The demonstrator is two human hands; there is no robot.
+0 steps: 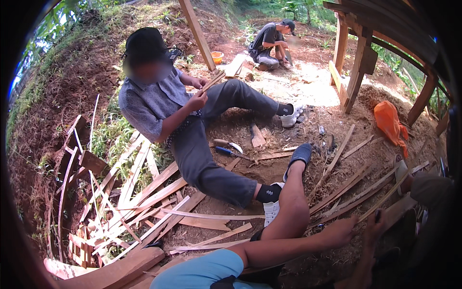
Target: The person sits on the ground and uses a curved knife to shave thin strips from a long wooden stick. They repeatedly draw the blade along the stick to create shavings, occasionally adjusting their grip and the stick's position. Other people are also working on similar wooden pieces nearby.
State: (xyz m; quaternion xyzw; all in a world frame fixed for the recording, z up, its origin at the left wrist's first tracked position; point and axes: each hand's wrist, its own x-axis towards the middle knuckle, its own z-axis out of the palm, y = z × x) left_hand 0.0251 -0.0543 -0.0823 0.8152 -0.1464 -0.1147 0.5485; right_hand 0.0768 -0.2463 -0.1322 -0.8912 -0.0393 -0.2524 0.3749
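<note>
A: ok what's going on rn?

B: L hand [339, 232] is balled up, fingers curled in, and AFAICT it's got the near end of a thin strip [385, 198]. R hand [374, 227] is just beside it on the right, fingers bent, w/ a dark knob-like thing [378, 215] at the top. Too shadowy to say if it's gripping that or how tight, so can't tell there, sry.

A: np. where's the strip go?

B: Starts by the L hand, passes close to the R hand, then slants up and away to the right. Far end sits near another person's trouser leg [432, 191], but it's murky over there.

A: so which step is this?

B: IMO mid-handling: one strip picked out and held up, both hands close together on it or at it. Can't see a blade, so no idea if any cutting's happening tbh.

A: and the next move calls for?

B: Prob a steady L grip, R hand kept controlled, and the far end watched so it doesn't poke that leg. Also mind the loose strips [342, 189] on the ground just beyond the hands, they could snag it. Blue clog [301, 154] is farther off, up-left of the hands, so nbd.
</note>
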